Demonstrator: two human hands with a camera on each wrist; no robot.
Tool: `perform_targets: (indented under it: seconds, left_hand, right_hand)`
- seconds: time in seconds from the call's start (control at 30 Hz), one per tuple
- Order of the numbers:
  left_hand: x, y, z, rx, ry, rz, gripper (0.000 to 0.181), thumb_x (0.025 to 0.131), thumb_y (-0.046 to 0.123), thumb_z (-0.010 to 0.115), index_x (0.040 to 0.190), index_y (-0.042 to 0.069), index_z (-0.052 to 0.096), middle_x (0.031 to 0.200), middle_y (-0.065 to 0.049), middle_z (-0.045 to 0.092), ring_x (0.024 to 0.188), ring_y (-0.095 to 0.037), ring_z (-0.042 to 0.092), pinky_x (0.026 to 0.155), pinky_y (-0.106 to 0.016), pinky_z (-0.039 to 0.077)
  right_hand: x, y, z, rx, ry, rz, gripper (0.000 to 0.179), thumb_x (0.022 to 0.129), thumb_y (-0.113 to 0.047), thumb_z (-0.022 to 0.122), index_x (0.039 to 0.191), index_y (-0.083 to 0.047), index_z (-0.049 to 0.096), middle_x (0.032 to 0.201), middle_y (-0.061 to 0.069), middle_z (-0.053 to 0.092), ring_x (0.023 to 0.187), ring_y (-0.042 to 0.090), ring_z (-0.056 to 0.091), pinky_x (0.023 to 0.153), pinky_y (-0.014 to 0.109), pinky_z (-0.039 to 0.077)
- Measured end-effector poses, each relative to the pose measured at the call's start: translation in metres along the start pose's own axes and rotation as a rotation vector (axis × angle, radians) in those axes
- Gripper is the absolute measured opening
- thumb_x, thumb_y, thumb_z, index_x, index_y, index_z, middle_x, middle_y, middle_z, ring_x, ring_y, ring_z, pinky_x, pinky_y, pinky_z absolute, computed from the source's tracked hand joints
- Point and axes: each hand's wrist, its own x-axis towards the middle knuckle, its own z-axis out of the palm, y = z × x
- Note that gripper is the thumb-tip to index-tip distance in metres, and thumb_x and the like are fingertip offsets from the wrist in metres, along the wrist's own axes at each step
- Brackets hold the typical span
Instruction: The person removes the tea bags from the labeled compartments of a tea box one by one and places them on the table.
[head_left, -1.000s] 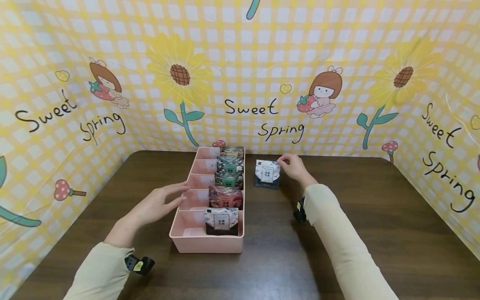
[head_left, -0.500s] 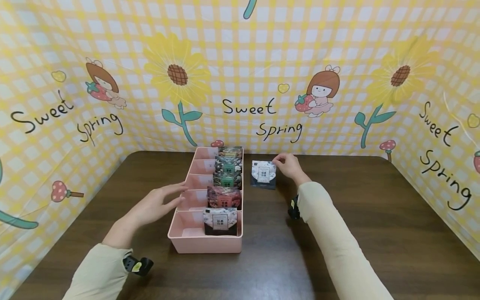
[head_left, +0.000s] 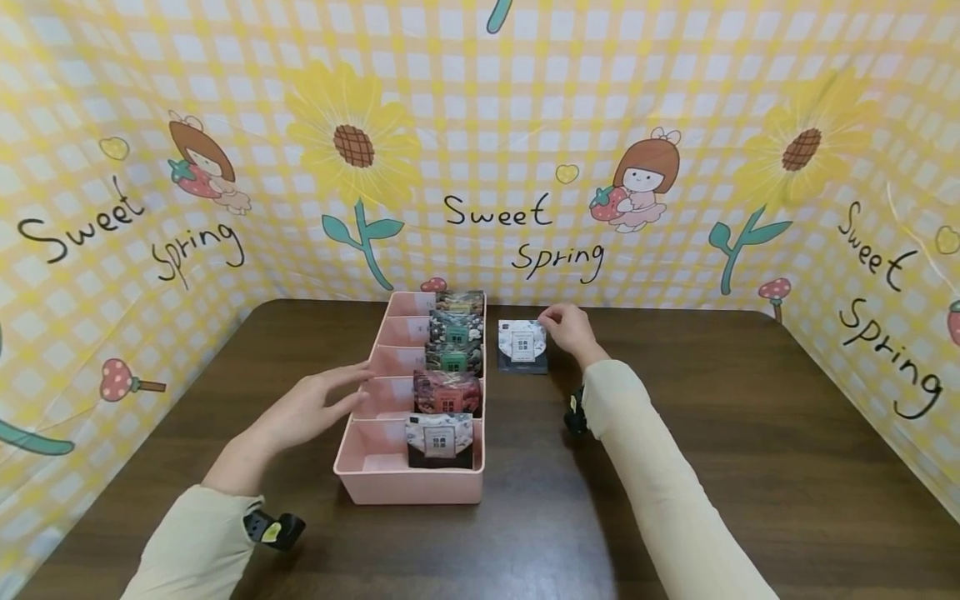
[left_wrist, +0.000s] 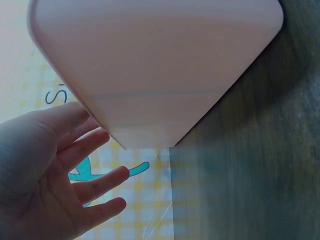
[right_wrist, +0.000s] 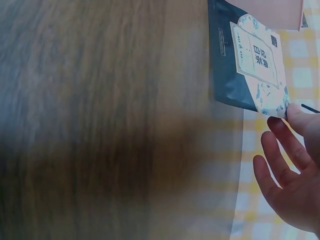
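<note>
So, my right hand (head_left: pixel 573 329) has thumb and forefinger pinched on the upper right corner of a flat, square, white-and-dark-grey tea packet (head_left: pixel 522 343), its other fingers loosely apart. I hold the packet toward the far edge of the brown wooden table (head_left: pixel 540 542), just right of a long, open, pale pink plastic box (head_left: pixel 408 490), its printed label facing me. Whether its bottom edge touches the wood, I can't tell.

My left hand (head_left: pixel 303 408) is at the box's left rim, fingers spread apart and gripping nothing.

Five compartments run from near to far, each with packets on its right side: a white-and-black packet (head_left: pixel 440 442) nearest, a red packet (head_left: pixel 447 393) next, then a dark packet with a green label (head_left: pixel 454 359), a dark-and-white packet with a green label (head_left: pixel 456 330), and a dark, yellowish packet (head_left: pixel 459 302) farthest.
</note>
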Motion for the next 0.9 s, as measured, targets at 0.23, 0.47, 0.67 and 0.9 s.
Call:
perform_targets:
  seconds: [0.23, 0.47, 0.67, 0.9]
  left_hand:
    - [-0.001, -0.002, 0.0, -0.005, -0.02, -0.028, 0.04, 0.094, 0.017, 0.055, 0.132, 0.004, 0.052, 0.139, -0.021, 0.048, 0.129, -0.041, 0.044, 0.104, -0.057, 0.036]
    - [0.0, -0.001, 0.0, -0.006, -0.021, -0.026, 0.04, 0.094, 0.017, 0.055, 0.132, 0.004, 0.052, 0.139, -0.021, 0.048, 0.129, -0.041, 0.043, 0.104, -0.058, 0.036]
    - [0.001, -0.001, 0.0, -0.001, -0.021, -0.027, 0.04, 0.094, 0.016, 0.055, 0.131, 0.004, 0.052, 0.139, -0.021, 0.048, 0.129, -0.041, 0.044, 0.104, -0.057, 0.036]
    - [0.002, -0.002, 0.001, 0.005, -0.012, -0.016, 0.039, 0.094, 0.016, 0.055, 0.13, 0.004, 0.053, 0.138, -0.021, 0.049, 0.128, -0.041, 0.044, 0.104, -0.057, 0.037]
  right_hand:
    - [0.005, 0.005, 0.008, -0.013, 0.006, 0.018, 0.022, 0.095, -0.022, 0.054, 0.103, -0.005, 0.066, 0.108, 0.013, 0.064, 0.095, 0.025, 0.055, 0.088, 0.038, 0.047]
    - [0.003, 0.008, 0.004, 0.001, -0.01, 0.013, 0.027, 0.096, -0.024, 0.052, 0.112, -0.004, 0.063, 0.117, 0.016, 0.062, 0.106, 0.029, 0.056, 0.094, 0.043, 0.047]
    - [0.002, 0.01, -0.001, 0.009, -0.016, -0.005, 0.028, 0.096, -0.024, 0.052, 0.113, -0.004, 0.062, 0.116, 0.016, 0.062, 0.106, 0.03, 0.056, 0.091, 0.042, 0.047]
    - [-0.003, 0.005, -0.011, 0.016, -0.028, -0.055, 0.031, 0.096, -0.025, 0.051, 0.116, -0.004, 0.061, 0.122, 0.017, 0.06, 0.114, 0.031, 0.055, 0.096, 0.043, 0.046]
